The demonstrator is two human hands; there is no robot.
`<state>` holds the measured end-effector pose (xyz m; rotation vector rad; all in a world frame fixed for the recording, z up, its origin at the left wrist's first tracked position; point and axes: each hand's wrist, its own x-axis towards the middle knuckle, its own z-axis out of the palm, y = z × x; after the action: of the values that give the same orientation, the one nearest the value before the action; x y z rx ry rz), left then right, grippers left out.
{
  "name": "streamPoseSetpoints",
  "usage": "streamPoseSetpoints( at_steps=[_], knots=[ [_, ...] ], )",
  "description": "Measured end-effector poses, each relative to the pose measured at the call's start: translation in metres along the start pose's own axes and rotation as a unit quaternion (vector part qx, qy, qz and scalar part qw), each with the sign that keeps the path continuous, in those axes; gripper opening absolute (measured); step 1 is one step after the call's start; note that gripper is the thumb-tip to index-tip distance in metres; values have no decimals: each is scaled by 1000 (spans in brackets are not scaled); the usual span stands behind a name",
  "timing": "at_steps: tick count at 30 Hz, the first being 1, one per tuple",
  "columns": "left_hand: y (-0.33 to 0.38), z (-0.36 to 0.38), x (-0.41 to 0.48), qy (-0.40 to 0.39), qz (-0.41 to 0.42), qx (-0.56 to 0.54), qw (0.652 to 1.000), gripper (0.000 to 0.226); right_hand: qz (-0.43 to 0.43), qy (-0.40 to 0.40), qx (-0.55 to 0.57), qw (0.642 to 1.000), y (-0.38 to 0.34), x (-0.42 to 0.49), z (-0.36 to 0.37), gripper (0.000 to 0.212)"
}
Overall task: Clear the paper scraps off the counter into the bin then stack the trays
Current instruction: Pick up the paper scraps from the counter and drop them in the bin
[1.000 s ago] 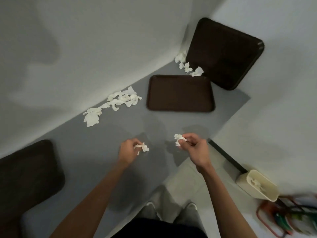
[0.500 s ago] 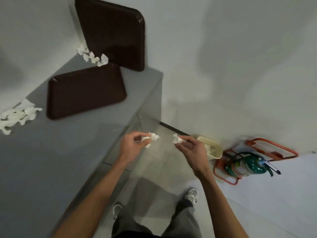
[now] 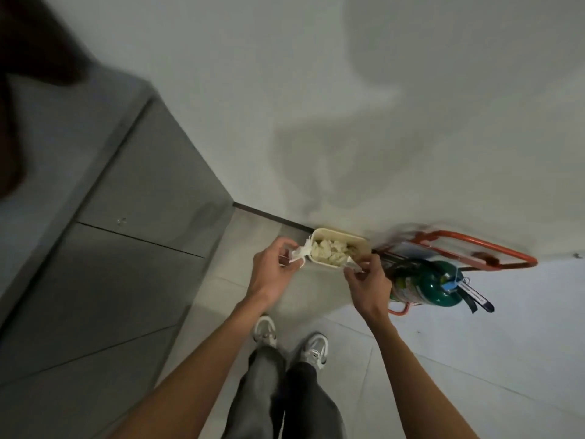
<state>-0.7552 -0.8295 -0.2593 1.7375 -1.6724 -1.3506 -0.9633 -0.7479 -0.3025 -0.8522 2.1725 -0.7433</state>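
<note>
A dark blur [image 3: 22, 74], cut off at the top-left corner, covers part of the tabletop [image 3: 57, 128]; what it is cannot be told. Your right hand [image 3: 368, 285] pinches a pale sliver [image 3: 352, 265], barely visible against the bin [image 3: 343, 234]. Your left hand [image 3: 272, 270] grips a crumpled white scrap [image 3: 299, 253] at the bin's left rim. The cream bin stands on the floor [image 3: 443, 359] against the wall, part-filled with paper, with an extinguisher [image 3: 438, 288] just to its right and open floor nearer you.
</note>
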Motion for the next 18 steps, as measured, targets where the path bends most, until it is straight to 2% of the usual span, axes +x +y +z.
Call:
streamPoseSetpoints(
  at_steps=[3,7,12,15,18],
  knots=[
    [-33,54,47,-26,8,48,998,28,21,-6,-28,999,53,50,27,33],
    [-84,126,110,-60,22,138,988,28,24,-7,-64,998,119,117,66,19],
    [-145,208,186,-108,12,225,968,22,18,-46,-146,988,185,194,117,12],
    [-171,245,219,-149,-2,269,951,30,33,-92,-200,975,210,227,141,27],
    [-185,266,235,-243,-24,301,922,56,53,-144,-247,957,220,240,154,50]
  ],
)
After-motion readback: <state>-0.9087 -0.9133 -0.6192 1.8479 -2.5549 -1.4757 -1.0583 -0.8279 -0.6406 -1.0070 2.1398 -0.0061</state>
